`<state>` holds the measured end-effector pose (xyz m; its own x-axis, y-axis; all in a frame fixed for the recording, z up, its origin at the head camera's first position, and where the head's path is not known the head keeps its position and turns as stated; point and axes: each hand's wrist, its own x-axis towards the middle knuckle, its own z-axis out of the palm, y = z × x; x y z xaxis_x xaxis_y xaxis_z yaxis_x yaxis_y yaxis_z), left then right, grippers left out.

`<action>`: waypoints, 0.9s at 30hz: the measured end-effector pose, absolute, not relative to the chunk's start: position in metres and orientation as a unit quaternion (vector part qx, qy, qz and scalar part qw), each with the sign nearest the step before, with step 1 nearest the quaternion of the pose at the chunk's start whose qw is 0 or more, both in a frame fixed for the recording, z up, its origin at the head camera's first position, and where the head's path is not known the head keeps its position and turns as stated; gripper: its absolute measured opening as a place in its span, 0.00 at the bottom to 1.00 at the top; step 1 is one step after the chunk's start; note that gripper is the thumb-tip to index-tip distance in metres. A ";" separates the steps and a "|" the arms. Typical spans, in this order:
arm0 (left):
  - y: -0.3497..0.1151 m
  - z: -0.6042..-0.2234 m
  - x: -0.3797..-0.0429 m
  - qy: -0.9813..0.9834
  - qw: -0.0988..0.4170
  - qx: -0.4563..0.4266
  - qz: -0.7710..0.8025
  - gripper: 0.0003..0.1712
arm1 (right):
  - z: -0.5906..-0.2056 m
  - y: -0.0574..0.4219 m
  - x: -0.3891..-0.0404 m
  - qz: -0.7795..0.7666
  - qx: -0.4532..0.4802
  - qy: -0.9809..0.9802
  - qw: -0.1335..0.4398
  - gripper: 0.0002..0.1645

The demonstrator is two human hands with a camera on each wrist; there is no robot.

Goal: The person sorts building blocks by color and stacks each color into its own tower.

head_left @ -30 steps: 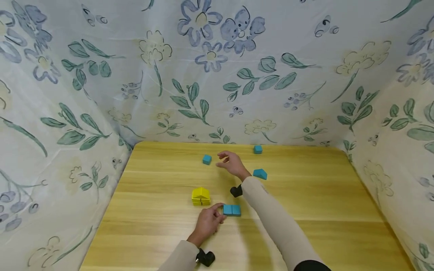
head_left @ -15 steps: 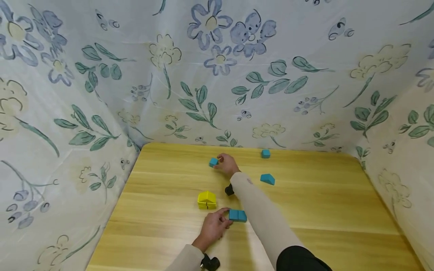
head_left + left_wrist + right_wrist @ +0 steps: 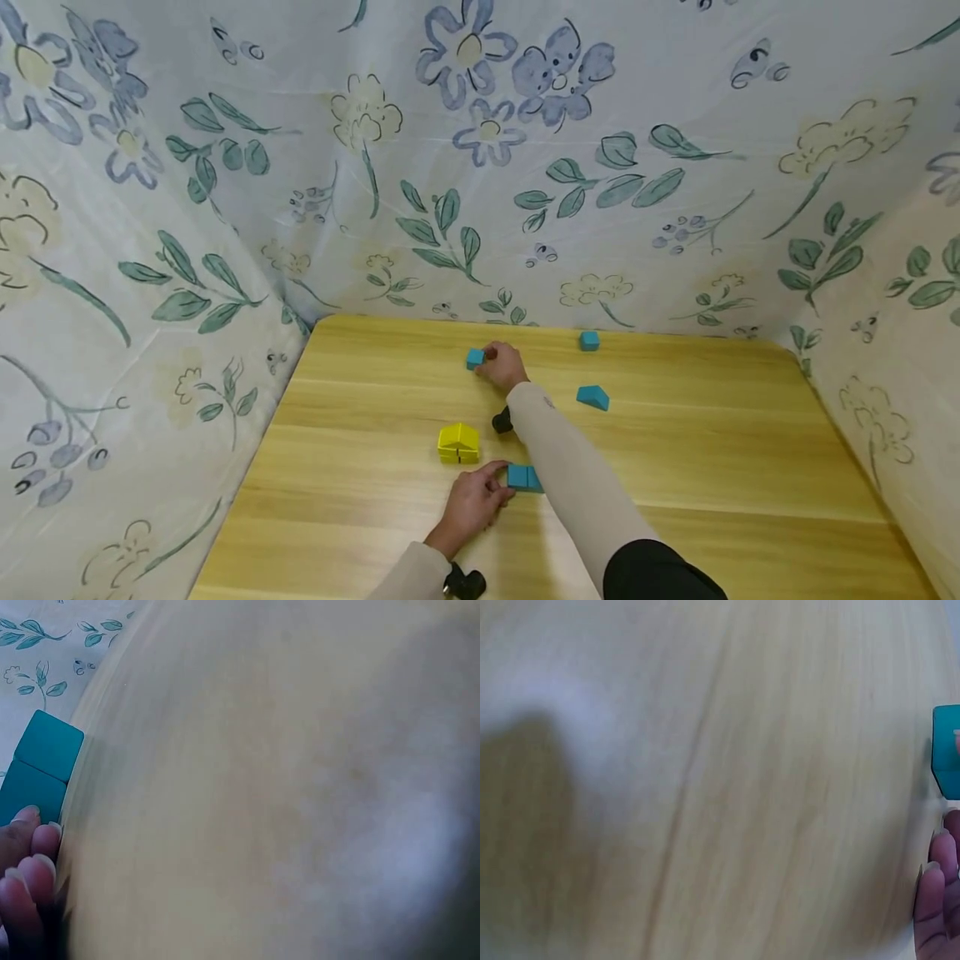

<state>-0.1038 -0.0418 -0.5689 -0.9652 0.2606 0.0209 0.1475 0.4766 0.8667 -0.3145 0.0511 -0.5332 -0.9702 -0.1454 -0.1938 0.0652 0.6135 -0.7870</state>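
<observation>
My right hand [image 3: 504,367] reaches to the far part of the table and pinches a small blue cube [image 3: 475,359] between thumb and finger. That cube [image 3: 945,769] also shows at the right edge of the right wrist view, with fingers below it. Nearer to me, my left hand [image 3: 468,507] holds the left end of two blue blocks [image 3: 517,476] set side by side, index finger behind and thumb in front. The right one is partly hidden by my right sleeve. In the left wrist view, fingertips touch the nearer blue block [image 3: 34,793].
A small yellow house-shaped stack [image 3: 458,443] stands just behind my left hand. Farther right lie a blue angled block [image 3: 593,397] and another blue cube [image 3: 589,341] near the back edge. A flowered cloth [image 3: 480,208] rises behind the wooden table [image 3: 712,433].
My right hand has moved left to the far blue cube and closed its fingers on it. The left hand stays at the two blue blocks. The head view has shifted slightly.
</observation>
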 end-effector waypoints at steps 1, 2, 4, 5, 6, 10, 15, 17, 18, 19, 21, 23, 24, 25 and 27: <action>-0.041 -0.569 -0.103 0.856 0.059 0.118 0.500 0.21 | -0.533 0.053 -0.313 -0.442 -0.024 0.889 0.120 0.19; -0.041 -0.568 -0.103 0.854 0.063 0.116 0.502 0.21 | -0.533 0.054 -0.312 -0.444 -0.026 0.888 0.119 0.19; -0.040 -0.568 -0.102 0.850 0.068 0.113 0.510 0.21 | -0.533 0.057 -0.310 -0.449 -0.028 0.885 0.122 0.19; -0.040 -0.567 -0.102 0.849 0.071 0.112 0.512 0.21 | -0.532 0.059 -0.310 -0.452 -0.029 0.883 0.125 0.19; -0.039 -0.567 -0.101 0.846 0.073 0.111 0.516 0.21 | -0.532 0.060 -0.309 -0.454 -0.030 0.881 0.127 0.19; -0.038 -0.566 -0.101 0.839 0.082 0.106 0.528 0.21 | -0.531 0.065 -0.306 -0.458 -0.032 0.879 0.132 0.19; -0.039 -0.568 -0.100 0.841 0.071 0.112 0.524 0.22 | -0.529 0.074 -0.293 -0.479 -0.042 0.865 0.144 0.18; -0.040 -0.569 -0.100 0.844 0.069 0.112 0.520 0.22 | -0.527 0.079 -0.285 -0.486 -0.047 0.860 0.148 0.18; -0.040 -0.569 -0.100 0.845 0.069 0.112 0.519 0.22 | -0.526 0.082 -0.281 -0.488 -0.051 0.858 0.149 0.17; -0.040 -0.569 -0.099 0.845 0.073 0.110 0.519 0.22 | -0.524 0.084 -0.277 -0.488 -0.054 0.859 0.147 0.17; -0.040 -0.568 -0.099 0.843 0.080 0.105 0.522 0.22 | -0.521 0.090 -0.270 -0.487 -0.065 0.860 0.139 0.17; -0.040 -0.567 -0.099 0.842 0.084 0.103 0.523 0.22 | -0.516 0.094 -0.262 -0.484 -0.076 0.862 0.131 0.17; -0.040 -0.566 -0.098 0.842 0.084 0.102 0.524 0.22 | -0.514 0.096 -0.259 -0.482 -0.083 0.863 0.126 0.17; -0.040 -0.565 -0.098 0.842 0.086 0.101 0.523 0.22 | -0.512 0.099 -0.255 -0.479 -0.086 0.865 0.121 0.17; -0.040 -0.564 -0.098 0.843 0.086 0.098 0.521 0.22 | -0.506 0.103 -0.248 -0.478 -0.090 0.866 0.114 0.17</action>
<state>-0.0981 -0.0402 -0.5645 -0.9657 0.2559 -0.0432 0.0757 0.4368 0.8964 -0.2482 0.1027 -0.5061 -0.9578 -0.2645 -0.1122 -0.0458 0.5261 -0.8492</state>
